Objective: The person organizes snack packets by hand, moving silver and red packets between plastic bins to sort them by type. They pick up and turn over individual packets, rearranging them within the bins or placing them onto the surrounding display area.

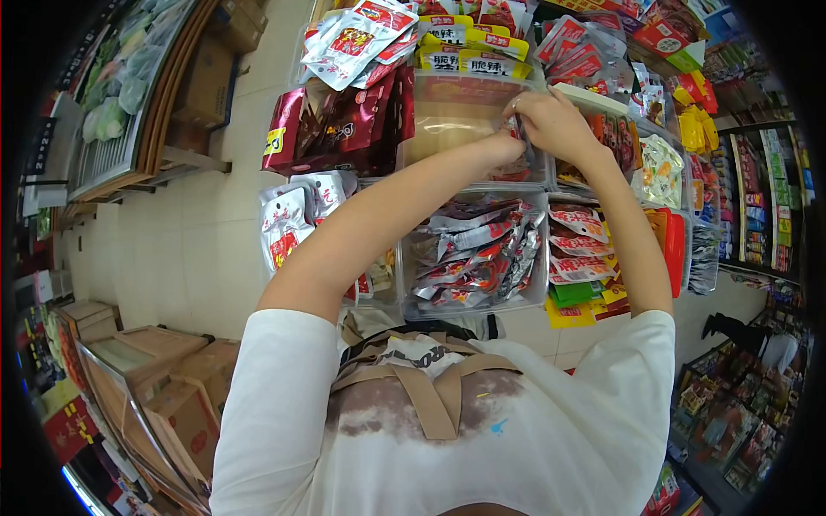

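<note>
Both my arms reach forward over a shop display of snack packets. My left hand [497, 148] and my right hand [553, 122] meet at the right rim of a clear plastic bin [456, 120], which looks nearly empty. The fingers of both hands are pinched together on a small packet [519, 129] at that rim; most of it is hidden by the hands. Below the hands sits another clear bin [413, 258] filled with silver and red packets [482, 258].
Red, white and yellow snack bags [344, 120] crowd the display around the bins. Cardboard boxes [163, 387] stand on the tiled floor at lower left. Shelves of goods [757, 198] line the right side. A vegetable stand [120, 86] is at upper left.
</note>
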Available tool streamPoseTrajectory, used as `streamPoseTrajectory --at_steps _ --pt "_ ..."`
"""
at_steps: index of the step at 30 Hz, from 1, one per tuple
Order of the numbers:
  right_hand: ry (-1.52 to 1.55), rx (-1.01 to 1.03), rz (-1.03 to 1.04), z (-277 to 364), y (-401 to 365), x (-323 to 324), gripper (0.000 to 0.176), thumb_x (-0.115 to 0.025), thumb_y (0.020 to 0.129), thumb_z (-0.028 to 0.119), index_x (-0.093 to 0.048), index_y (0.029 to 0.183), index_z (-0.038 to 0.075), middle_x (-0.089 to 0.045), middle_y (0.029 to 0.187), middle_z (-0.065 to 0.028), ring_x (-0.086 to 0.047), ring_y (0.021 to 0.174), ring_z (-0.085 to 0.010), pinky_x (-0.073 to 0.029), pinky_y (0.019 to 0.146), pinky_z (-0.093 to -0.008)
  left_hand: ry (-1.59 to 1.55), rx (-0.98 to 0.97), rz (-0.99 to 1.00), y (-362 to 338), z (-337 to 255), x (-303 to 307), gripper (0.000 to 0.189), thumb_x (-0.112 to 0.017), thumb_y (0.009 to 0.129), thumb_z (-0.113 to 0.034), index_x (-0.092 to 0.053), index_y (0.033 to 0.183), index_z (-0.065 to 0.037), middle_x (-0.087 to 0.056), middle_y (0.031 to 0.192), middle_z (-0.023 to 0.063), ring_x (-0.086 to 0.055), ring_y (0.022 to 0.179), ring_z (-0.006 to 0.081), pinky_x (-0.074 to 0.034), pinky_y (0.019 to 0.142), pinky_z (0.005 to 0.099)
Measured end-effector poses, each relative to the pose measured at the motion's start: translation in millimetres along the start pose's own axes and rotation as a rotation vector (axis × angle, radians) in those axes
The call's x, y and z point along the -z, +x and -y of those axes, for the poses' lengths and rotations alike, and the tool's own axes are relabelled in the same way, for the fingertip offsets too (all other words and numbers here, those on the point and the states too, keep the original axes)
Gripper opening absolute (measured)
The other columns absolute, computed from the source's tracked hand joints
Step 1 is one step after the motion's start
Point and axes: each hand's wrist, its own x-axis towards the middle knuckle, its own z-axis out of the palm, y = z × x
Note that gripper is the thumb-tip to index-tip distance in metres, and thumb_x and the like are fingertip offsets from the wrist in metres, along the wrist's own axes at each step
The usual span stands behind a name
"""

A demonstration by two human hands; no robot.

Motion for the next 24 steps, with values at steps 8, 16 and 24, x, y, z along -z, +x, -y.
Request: streamPoseTrajectory --at_steps 8,16,24 --pt "-0.255 -0.043 0.234 13.0 5.2 -4.7 0.023 -0.058 0.078 0.023 -0.064 0.098 0.012 -0.05 0.125 -0.0023 -0.044 0.117 -0.022 -0.028 0.099 -0.0521 0.388 0.139 -0.025 20.0 16.6 23.3 0.03 -0.046 0.086 -0.021 -0.048 0.115 -0.014 -0.058 0.102 0.0065 -0.056 0.094 0.0143 -0.044 0.072 0.028" --pt "-0.491 -0.143 0.405 46.2 10.0 -17.0 0.046 -0.067 0.068 0.033 -0.062 0.11 0.015 -0.046 0.126 -0.0067 -0.037 0.123 -0.0301 -0.016 0.102 -0.0619 0.414 -0.05 0.098 30.9 29.9 29.0 0.041 -0.048 0.079 -0.017 -0.051 0.119 -0.013 -0.059 0.107 0.0083 -0.057 0.098 0.02 -0.045 0.076 0.0331" --pt "-0.525 -0.134 0.388 47.8 10.5 -34.6 0.04 -0.058 0.076 0.034 -0.062 0.112 0.017 -0.049 0.124 -0.0078 -0.039 0.12 -0.0329 -0.013 0.102 -0.0619 1.599 -0.371 0.069 -123.7 -59.1 0.1 0.036 -0.048 0.08 -0.018 -0.056 0.113 -0.005 -0.064 0.079 0.0172 -0.062 0.077 0.034 -0.048 0.072 0.0425"
